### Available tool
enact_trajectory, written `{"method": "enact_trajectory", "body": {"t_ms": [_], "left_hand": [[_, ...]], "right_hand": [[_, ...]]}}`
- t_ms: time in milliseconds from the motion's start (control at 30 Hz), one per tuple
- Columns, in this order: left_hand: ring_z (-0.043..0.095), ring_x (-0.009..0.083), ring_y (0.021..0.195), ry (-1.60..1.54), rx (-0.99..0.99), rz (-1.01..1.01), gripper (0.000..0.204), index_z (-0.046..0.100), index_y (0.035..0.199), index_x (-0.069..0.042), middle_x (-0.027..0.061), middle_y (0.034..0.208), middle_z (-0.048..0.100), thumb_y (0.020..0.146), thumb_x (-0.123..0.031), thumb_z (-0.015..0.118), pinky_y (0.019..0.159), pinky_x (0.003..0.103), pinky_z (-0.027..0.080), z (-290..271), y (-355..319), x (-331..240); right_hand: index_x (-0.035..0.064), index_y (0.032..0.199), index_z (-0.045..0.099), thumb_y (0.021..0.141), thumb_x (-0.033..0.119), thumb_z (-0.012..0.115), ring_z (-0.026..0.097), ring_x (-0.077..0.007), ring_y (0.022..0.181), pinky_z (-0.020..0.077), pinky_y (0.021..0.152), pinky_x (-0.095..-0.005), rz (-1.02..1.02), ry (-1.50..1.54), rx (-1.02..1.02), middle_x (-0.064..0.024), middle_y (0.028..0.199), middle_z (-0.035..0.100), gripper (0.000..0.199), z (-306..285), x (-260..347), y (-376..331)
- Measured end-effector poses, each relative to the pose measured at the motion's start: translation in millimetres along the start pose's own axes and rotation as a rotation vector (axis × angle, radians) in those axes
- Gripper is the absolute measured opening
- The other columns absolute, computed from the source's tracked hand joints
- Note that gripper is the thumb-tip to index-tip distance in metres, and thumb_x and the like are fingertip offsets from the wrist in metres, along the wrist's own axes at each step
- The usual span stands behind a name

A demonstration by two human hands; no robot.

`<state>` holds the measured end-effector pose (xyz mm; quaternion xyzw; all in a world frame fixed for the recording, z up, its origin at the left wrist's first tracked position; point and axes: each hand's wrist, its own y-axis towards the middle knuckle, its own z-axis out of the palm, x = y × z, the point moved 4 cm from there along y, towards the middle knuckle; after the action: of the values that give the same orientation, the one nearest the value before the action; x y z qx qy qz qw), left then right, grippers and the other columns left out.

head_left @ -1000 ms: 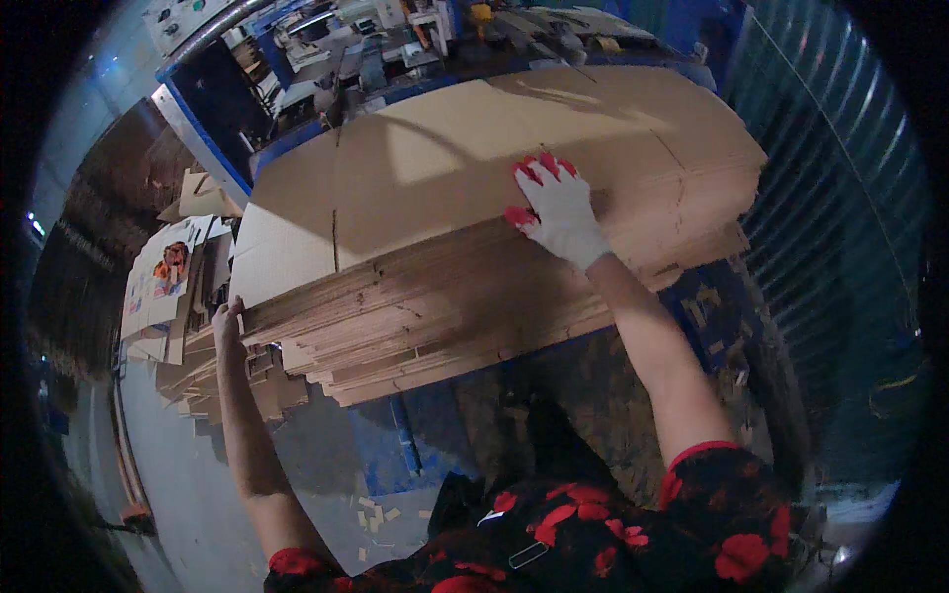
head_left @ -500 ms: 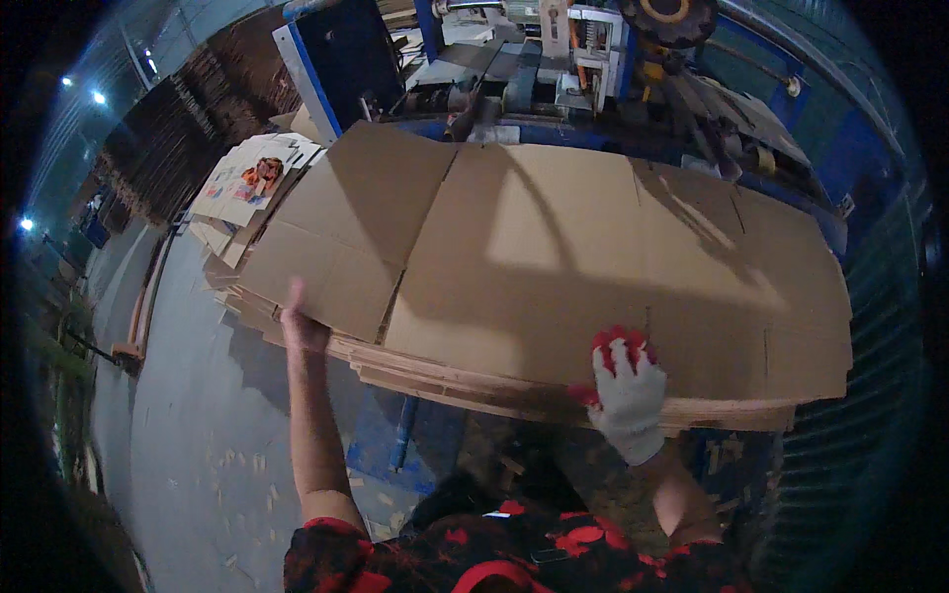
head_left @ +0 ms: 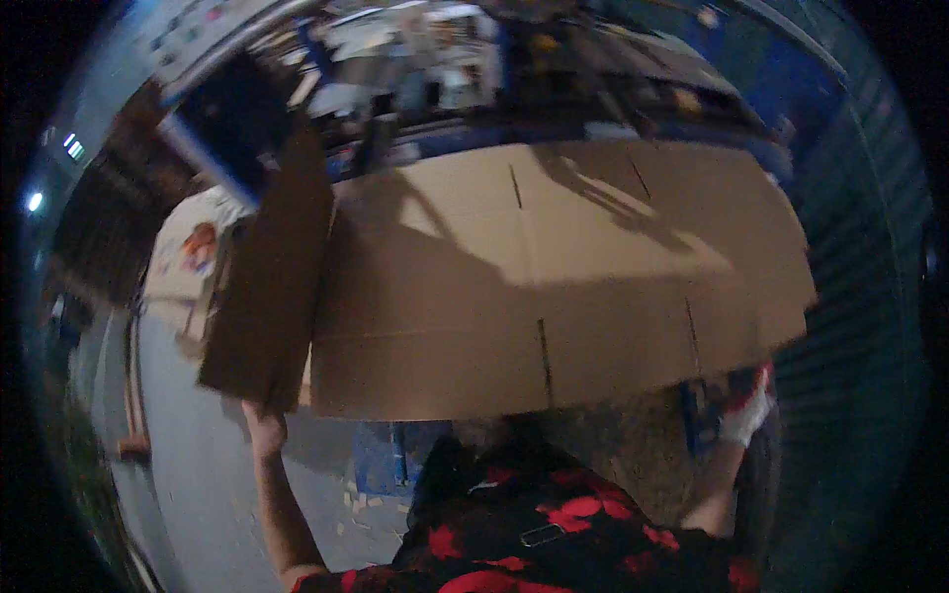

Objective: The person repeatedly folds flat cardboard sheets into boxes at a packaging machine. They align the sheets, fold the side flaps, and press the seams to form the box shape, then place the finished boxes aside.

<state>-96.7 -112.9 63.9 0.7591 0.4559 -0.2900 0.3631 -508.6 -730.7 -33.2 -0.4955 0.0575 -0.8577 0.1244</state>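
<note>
A wide brown cardboard sheet (head_left: 435, 296) with slots and crease lines spans the middle of the view. Its left panel (head_left: 267, 287) is folded up along a crease and looks darker. My bare left hand (head_left: 264, 427) is closed on the lower edge of this panel, its fingers partly hidden by the cardboard. At the sheet's near right edge is my right hand (head_left: 748, 413), in a white glove with red fingers. It looks closed on the edge, though motion smears its fingers.
Beyond the sheet stands a blue machine (head_left: 425, 84) with rollers and bars. Printed white cardboard pieces (head_left: 178, 259) with an orange item (head_left: 201, 242) on them lie at the left. Dark stacks rise farther left. Scraps litter the grey floor (head_left: 213, 484); corrugated siding (head_left: 850, 356) lines the right.
The top sheet has come up off the stack and toward me, its left panel bending upward. My right hand has moved right, from the sheet's surface to its edge. The view has shifted.
</note>
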Motion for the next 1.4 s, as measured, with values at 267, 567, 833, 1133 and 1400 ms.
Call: {"method": "enact_trajectory", "body": {"t_ms": [267, 567, 833, 1133, 1400], "left_hand": [[0.052, 0.0372, 0.111, 0.501, 0.122, 0.068, 0.032, 0.053, 0.118, 0.003, 0.0220, 0.117, 0.056, 0.087, -0.001, 0.049, 0.097, 0.041, 0.038, 33.8, -7.0, 25.2], [0.047, 0.0328, 0.125, 0.351, 0.160, 0.307, 0.052, 0.050, 0.129, -0.001, 0.0194, 0.133, 0.050, 0.079, 0.004, 0.059, 0.103, 0.040, 0.039, 46.9, 12.6, -12.9], [0.043, 0.0339, 0.128, 0.327, 0.186, 0.432, 0.062, 0.047, 0.133, -0.005, 0.0168, 0.136, 0.048, 0.074, 0.002, 0.064, 0.104, 0.040, 0.037, 77.9, 16.1, -43.2], [0.042, 0.0443, 0.121, 0.789, 0.488, 0.659, 0.054, 0.046, 0.135, -0.021, 0.0112, 0.135, 0.046, 0.082, -0.024, 0.058, 0.096, 0.067, 0.030, 116.8, 0.4, -57.3], [0.040, 0.0418, 0.125, 0.753, 0.479, 0.714, 0.052, 0.047, 0.134, -0.019, 0.0092, 0.138, 0.045, 0.083, -0.026, 0.056, 0.100, 0.064, 0.029, 127.4, 21.6, -47.2]], "right_hand": [[0.0111, 0.129, 0.049, 0.092, 0.024, 0.055, 0.051, -0.0226, 0.114, 0.0411, 0.096, -0.0440, 0.061, 0.026, 0.204, -0.0059, 0.125, 0.054, 0.039, 26.8, -17.5, 12.2], [0.0093, 0.132, 0.045, 0.082, -0.005, 0.058, 0.059, -0.0196, 0.102, 0.0496, 0.084, -0.0367, -0.368, -0.158, -0.058, -0.0087, 0.119, 0.057, 0.054, 20.1, 14.5, 19.7], [0.0177, 0.105, 0.067, 0.073, 0.007, 0.068, 0.060, -0.0308, 0.095, 0.0494, 0.078, -0.0427, -1.152, -1.340, 0.908, -0.0056, 0.106, 0.063, 0.034, 192.6, 1.5, -134.9], [0.0264, 0.093, 0.068, 0.066, 0.019, 0.069, 0.056, -0.0292, 0.104, 0.0450, 0.080, -0.0485, -1.319, -1.532, 1.214, -0.0020, 0.108, 0.061, 0.027, 197.4, -62.1, -129.4], [0.0270, 0.098, 0.065, 0.065, 0.019, 0.069, 0.057, -0.0305, 0.101, 0.0456, 0.082, -0.0482, -1.549, -1.562, 1.137, -0.0030, 0.110, 0.059, 0.034, 195.7, -73.3, -123.4]]}}
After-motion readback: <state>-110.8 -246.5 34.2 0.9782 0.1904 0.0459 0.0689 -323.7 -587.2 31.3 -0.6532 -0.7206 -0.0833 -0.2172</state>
